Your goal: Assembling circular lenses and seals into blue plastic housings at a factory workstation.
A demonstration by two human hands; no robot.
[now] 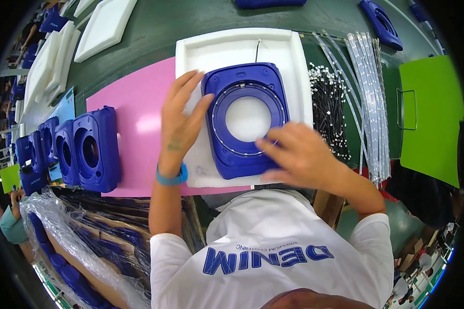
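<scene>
A blue plastic housing with a large round opening lies in a white foam tray in front of me. Inside its circular recess runs a thin dark light strip with small white dots. From the far edge of the housing a thin dark wire sticks out. My left hand is at the housing's left edge, fingers spread and thumb over the rim. Blurred by motion, my right hand reaches over the lower right of the ring, index finger and thumb apart. Nothing shows in its grasp.
Right of the tray lie a bundle of black wires with white connectors and clear light strips. Beyond them is a green board. Several blue housings stand at left, by a pink sheet. White foam pieces lie far left.
</scene>
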